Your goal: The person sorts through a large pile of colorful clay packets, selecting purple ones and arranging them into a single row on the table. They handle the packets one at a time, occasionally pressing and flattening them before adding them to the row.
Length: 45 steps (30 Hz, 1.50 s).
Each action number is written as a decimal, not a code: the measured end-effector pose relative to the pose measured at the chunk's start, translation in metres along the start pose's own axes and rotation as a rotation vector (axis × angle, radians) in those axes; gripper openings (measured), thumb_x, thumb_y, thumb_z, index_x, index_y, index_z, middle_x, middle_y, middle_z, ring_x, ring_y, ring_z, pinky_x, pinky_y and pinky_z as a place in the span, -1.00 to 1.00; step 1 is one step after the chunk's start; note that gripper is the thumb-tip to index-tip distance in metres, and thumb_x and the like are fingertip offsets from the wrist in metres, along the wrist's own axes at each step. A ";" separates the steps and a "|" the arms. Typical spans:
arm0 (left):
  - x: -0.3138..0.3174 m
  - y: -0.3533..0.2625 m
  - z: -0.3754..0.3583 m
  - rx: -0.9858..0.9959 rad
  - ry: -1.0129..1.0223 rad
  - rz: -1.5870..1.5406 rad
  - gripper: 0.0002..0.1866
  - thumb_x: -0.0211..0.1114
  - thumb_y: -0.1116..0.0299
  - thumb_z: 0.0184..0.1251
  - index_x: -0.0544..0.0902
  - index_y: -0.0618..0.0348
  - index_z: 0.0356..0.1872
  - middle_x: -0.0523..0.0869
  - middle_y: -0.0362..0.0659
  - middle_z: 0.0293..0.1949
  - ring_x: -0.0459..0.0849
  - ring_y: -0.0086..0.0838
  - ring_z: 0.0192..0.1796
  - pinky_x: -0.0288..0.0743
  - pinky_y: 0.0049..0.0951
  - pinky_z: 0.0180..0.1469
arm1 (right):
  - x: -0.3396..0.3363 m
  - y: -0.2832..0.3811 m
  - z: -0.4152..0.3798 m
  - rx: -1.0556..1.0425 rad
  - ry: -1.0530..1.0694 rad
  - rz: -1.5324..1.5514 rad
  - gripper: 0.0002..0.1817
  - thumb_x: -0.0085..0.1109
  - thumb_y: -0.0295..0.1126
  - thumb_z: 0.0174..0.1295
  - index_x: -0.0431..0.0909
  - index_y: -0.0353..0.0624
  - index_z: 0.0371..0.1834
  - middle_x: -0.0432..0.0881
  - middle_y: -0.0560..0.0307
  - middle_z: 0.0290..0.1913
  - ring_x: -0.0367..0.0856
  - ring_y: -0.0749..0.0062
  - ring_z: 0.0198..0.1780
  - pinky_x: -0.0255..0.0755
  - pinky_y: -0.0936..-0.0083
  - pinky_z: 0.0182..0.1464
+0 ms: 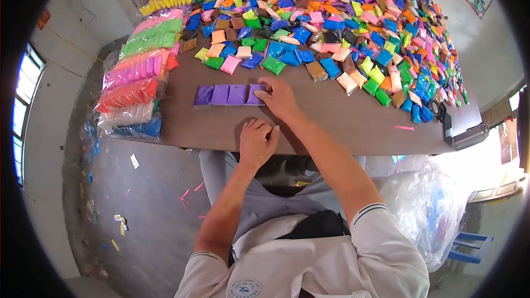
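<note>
Several small purple packets lie side by side in a short row on the brown table, the nearest to the left being a darker purple packet (203, 95). My right hand (280, 99) is at the row's right end, its thumb and fingers closed on the edge of the last purple packet (253, 95). My left hand (257, 143) rests by the table's front edge, just below the row, with its fingers curled in and nothing visible in them.
A big heap of loose colourful packets (331, 22) covers the table's far side. Clear bags of colour-sorted packets (135, 72) line the left edge. A black tape dispenser (466, 137) stands at the right corner. A large clear plastic bag (428, 204) is beside me on the right.
</note>
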<state>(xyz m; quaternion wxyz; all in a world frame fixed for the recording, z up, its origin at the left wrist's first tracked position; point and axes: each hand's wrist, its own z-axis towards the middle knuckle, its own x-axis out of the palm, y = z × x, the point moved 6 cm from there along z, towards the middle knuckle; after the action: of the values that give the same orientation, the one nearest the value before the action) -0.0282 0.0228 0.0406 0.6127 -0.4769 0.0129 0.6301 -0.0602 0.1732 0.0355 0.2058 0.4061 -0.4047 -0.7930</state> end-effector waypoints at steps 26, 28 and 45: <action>0.002 -0.010 -0.009 0.076 -0.051 0.146 -0.85 0.38 0.37 0.21 0.64 0.17 -0.48 0.65 -0.16 -0.33 0.60 -0.19 -0.21 0.42 -0.16 -0.09 | 0.007 -0.004 -0.005 -0.094 0.021 -0.071 -0.79 0.35 -0.24 0.21 0.74 -0.13 -0.22 0.68 -0.08 -0.23 0.66 0.01 -0.14 0.52 0.19 -0.08; 0.002 -0.011 -0.012 0.077 -0.053 0.159 -0.85 0.38 0.36 0.20 0.64 0.17 -0.49 0.64 -0.16 -0.34 0.60 -0.19 -0.21 0.40 -0.16 -0.10 | 0.004 -0.008 -0.005 -0.090 0.007 -0.002 -0.77 0.31 -0.24 0.25 0.72 -0.17 -0.23 0.69 -0.05 -0.28 0.68 0.10 -0.18 0.52 0.24 -0.12; 0.008 -0.011 -0.004 0.011 0.032 0.213 -0.62 0.41 0.35 0.14 0.46 0.14 -0.78 0.53 -0.14 -0.54 0.56 -0.16 -0.37 0.39 -0.13 -0.23 | -0.011 -0.016 -0.015 0.177 -0.113 0.607 -0.59 0.05 -0.21 0.49 0.53 -0.25 -0.50 0.56 0.22 -0.58 0.50 0.65 -0.55 0.35 0.59 -0.49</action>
<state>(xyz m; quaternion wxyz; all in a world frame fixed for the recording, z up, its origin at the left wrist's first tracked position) -0.0158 0.0290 0.0395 0.5444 -0.4796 0.0769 0.6839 -0.0412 0.1829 0.0222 0.3737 0.2385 -0.5857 -0.6786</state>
